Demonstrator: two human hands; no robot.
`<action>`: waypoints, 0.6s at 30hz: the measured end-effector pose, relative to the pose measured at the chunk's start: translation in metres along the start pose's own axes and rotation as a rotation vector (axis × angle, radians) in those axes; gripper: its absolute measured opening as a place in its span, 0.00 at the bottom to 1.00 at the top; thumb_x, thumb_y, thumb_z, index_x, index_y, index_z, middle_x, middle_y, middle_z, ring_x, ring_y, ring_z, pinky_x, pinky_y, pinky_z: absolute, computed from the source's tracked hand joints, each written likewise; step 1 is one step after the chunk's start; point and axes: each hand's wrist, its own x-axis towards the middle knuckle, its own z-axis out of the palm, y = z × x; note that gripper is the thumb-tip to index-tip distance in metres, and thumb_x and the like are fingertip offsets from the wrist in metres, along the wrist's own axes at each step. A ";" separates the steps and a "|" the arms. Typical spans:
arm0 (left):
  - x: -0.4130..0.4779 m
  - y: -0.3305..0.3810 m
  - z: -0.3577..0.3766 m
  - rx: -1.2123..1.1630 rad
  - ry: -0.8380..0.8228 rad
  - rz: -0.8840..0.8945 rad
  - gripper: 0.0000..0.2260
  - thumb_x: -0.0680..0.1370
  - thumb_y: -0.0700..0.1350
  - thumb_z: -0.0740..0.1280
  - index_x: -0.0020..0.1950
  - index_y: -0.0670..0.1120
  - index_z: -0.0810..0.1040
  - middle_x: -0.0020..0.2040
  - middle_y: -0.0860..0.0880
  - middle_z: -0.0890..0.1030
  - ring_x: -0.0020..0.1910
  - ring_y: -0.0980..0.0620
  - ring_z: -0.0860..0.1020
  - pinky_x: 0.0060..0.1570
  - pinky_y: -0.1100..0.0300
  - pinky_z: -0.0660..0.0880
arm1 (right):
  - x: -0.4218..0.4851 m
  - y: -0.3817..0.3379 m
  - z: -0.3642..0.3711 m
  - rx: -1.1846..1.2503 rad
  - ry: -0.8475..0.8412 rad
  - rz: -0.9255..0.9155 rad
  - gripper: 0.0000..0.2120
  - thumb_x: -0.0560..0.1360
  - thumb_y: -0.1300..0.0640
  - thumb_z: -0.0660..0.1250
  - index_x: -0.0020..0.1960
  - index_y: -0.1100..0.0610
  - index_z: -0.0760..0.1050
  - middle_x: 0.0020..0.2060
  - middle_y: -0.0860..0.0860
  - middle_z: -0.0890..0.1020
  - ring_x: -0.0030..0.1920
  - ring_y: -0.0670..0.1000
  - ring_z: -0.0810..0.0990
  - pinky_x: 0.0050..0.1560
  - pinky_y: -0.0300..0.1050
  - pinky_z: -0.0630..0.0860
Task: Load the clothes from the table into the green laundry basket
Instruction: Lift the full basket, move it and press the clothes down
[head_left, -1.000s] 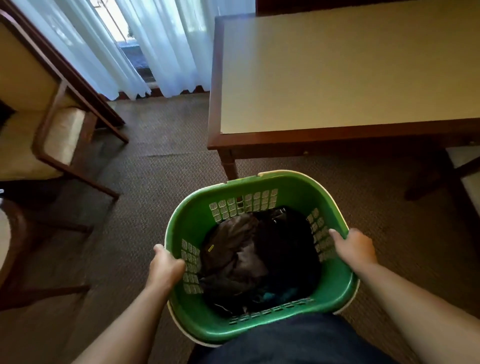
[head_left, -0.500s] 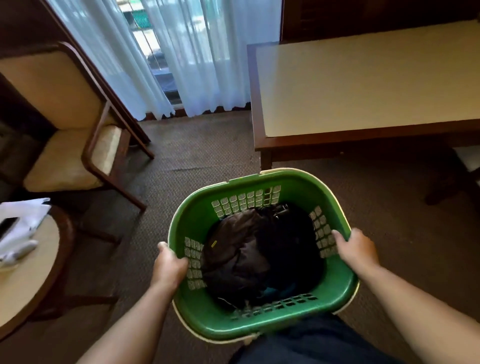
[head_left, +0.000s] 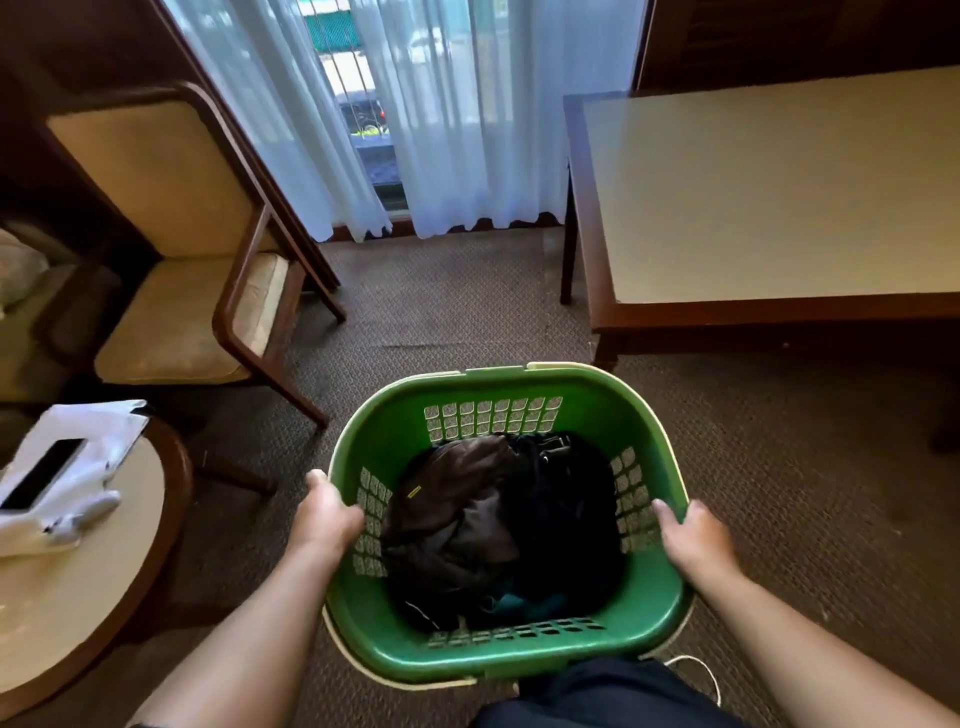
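Observation:
I hold the green laundry basket (head_left: 519, 387) in front of my body, above the brown carpet. My left hand (head_left: 324, 517) grips its left rim and my right hand (head_left: 693, 535) grips its right rim. Dark clothes (head_left: 498, 525), brown and black with a bit of teal, lie piled in the bottom of the basket. The rectangular table (head_left: 769, 208) with a cream top and dark wood frame stands at the right, beyond the basket; no clothes show on the part in view.
A wooden armchair (head_left: 176, 270) with cream cushions stands at the left. A round side table (head_left: 78, 587) at lower left carries white paper and a dark phone (head_left: 41, 473). White curtains (head_left: 415, 119) hang over the window behind. Brown carpet lies between the furniture.
The view has swung left: the rectangular table slid to the right, and the armchair and round side table came into sight. Both hands kept their grip on the basket.

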 end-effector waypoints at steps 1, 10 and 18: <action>0.012 0.000 -0.003 0.005 0.001 -0.005 0.18 0.77 0.40 0.70 0.58 0.40 0.63 0.55 0.33 0.81 0.55 0.34 0.81 0.55 0.46 0.77 | 0.007 -0.011 0.007 0.000 -0.010 0.003 0.16 0.82 0.49 0.64 0.49 0.64 0.72 0.50 0.69 0.81 0.52 0.67 0.81 0.44 0.51 0.71; 0.096 0.008 -0.024 0.071 -0.088 -0.048 0.17 0.78 0.41 0.69 0.58 0.41 0.62 0.56 0.35 0.81 0.56 0.34 0.81 0.53 0.48 0.75 | 0.042 -0.085 0.038 -0.078 -0.024 0.073 0.20 0.81 0.49 0.65 0.55 0.69 0.75 0.52 0.71 0.81 0.55 0.68 0.81 0.52 0.54 0.75; 0.179 0.005 -0.058 0.085 -0.140 0.104 0.20 0.77 0.42 0.72 0.59 0.42 0.61 0.54 0.38 0.82 0.54 0.37 0.82 0.54 0.48 0.78 | 0.020 -0.136 0.083 0.005 0.076 0.152 0.17 0.82 0.47 0.63 0.46 0.62 0.70 0.49 0.71 0.81 0.51 0.69 0.81 0.46 0.53 0.73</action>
